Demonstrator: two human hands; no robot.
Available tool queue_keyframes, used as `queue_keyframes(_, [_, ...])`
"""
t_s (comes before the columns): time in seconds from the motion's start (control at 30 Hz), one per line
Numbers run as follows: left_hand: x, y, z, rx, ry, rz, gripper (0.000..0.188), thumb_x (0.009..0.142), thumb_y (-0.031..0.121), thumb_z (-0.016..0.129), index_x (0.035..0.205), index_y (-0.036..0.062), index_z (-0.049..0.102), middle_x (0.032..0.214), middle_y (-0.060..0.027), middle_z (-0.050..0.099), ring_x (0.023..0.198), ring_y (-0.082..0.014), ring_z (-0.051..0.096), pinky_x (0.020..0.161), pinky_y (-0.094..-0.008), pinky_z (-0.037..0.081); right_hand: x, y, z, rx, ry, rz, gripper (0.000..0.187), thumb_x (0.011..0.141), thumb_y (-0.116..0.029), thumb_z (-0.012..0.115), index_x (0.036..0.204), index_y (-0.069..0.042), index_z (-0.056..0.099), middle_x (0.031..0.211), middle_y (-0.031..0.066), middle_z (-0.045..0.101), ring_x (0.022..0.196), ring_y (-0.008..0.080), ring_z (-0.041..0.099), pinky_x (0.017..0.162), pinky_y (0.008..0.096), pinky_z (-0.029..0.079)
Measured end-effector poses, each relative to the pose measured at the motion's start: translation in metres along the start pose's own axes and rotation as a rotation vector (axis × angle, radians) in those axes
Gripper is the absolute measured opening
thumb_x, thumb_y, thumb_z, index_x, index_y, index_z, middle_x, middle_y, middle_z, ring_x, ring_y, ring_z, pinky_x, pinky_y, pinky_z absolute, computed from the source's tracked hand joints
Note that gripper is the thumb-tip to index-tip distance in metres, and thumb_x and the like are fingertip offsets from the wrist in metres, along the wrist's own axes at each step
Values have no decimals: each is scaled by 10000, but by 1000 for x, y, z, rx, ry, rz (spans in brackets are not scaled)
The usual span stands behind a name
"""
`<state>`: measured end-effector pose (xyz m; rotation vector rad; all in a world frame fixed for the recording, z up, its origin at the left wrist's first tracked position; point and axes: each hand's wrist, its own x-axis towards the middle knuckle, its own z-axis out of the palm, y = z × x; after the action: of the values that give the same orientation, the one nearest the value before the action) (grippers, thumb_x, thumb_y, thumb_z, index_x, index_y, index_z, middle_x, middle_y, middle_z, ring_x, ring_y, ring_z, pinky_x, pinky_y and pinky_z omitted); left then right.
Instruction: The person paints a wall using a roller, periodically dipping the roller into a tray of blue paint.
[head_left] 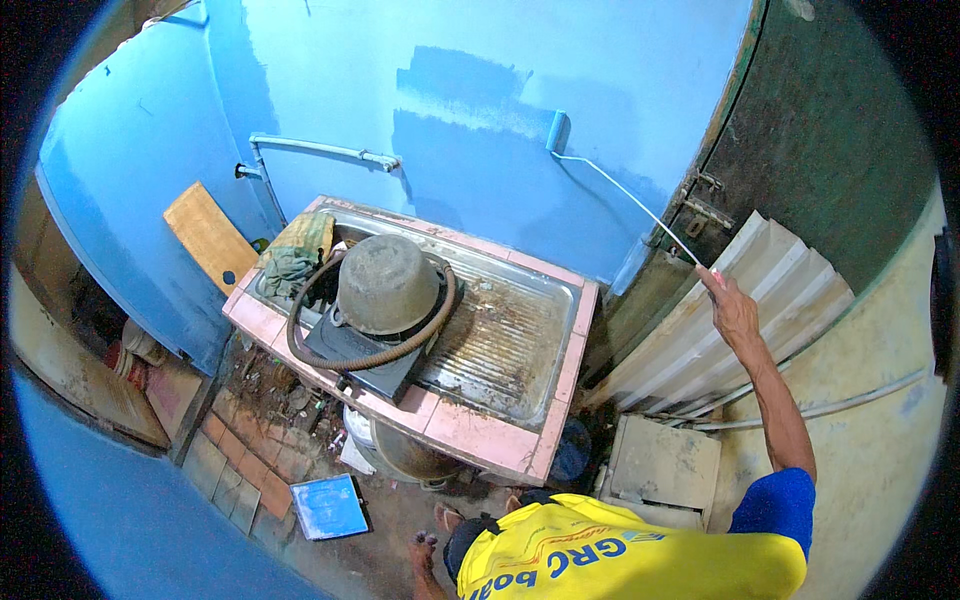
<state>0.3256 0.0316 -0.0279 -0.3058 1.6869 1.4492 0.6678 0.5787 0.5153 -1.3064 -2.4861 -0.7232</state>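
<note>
Right hand [735, 312] wraps round one paint roller [557, 132] while one left hand [424, 556] hangs low, grip unclear.

My distant feed gives me a painted wall [330, 60] in pale blue with darker blue patches, a light-blue cylindrical paint roller [558, 131], a bright-blue rectangular tray [340, 512] smeared white, and a pink-tiled bench [480, 432] around a brown-stained, ribbed steel drainboard [500, 340].

A brown hose [345, 365] loops around an inverted grey pot [388, 285] on the pink-tiled sink counter [480, 433]. A wooden board [208, 235] stands tilted at the counter's left end; a corrugated sheet [730, 312] leans beside the dark green door [825, 130].
</note>
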Motion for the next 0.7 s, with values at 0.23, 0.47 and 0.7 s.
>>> queue_keyframes(0.23, [-9,-18,-5,-29,-98,-8,202,776,-8,646,961,36,580,796,-46,616,659,-163,603,509,-259,431,68,-50,28,72,20,-58,577,881,-31,468,1378,-318,409,863,177,584,635,358,615,538,466,515])
queue_keyframes(0.47, [-49,-43,4,30,152,75,312,788,70,699,1074,23,584,879,-57,628,735,-173,618,599,-289,482,74,-79,-2,265,71,-113,510,950,-156,472,1419,-321,358,852,178,577,722,376,614,595,467,517])
queue_keyframes(0.7, [-116,-77,-15,501,172,131,239,823,182,675,983,4,671,922,-110,671,845,-219,625,751,-354,489,3,-189,-54,1192,-223,-177,665,858,-130,608,1443,-18,311,1186,154,606,1020,170,583,889,303,451])
